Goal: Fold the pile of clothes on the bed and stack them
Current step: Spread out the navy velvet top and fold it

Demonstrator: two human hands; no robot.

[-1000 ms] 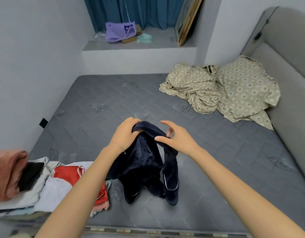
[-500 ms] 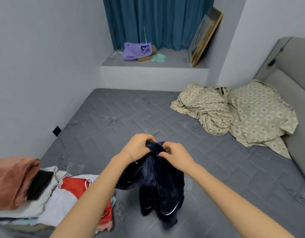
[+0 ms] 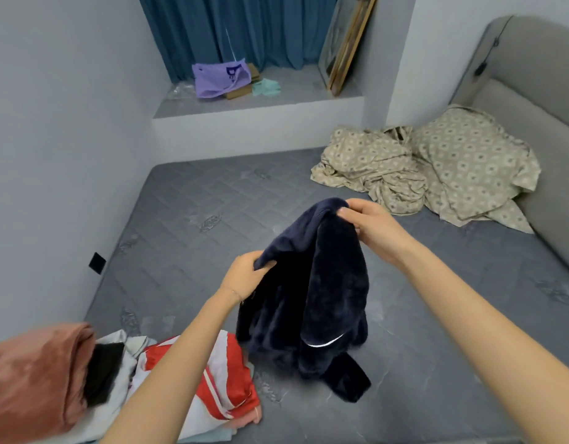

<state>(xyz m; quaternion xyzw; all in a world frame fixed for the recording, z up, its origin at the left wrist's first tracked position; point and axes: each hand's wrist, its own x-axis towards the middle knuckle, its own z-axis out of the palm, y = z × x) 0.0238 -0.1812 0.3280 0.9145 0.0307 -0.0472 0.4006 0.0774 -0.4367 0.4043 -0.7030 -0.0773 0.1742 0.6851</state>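
Observation:
A dark navy fleece garment [image 3: 324,293] with white piping hangs above the grey mattress [image 3: 196,225], its lower end touching the bed. My right hand [image 3: 369,225] pinches its top edge, held higher. My left hand [image 3: 247,274] grips another edge lower and to the left. At the lower left lies the pile of clothes [image 3: 219,379]: a red and white piece, a rust-coloured bundle [image 3: 33,379], something black and pale items under them.
A crumpled beige patterned sheet [image 3: 382,168] and pillow [image 3: 475,165] lie at the far right by the grey headboard [image 3: 533,75]. A ledge [image 3: 276,104] beyond the bed holds a purple bag [image 3: 219,80] and leaning frames [image 3: 344,49]. Grey wall on the left.
My hands, close together at the garment's top before, have drawn apart: the right rose and moved right, the left dropped. The garment is spread wider. The camera view shifted.

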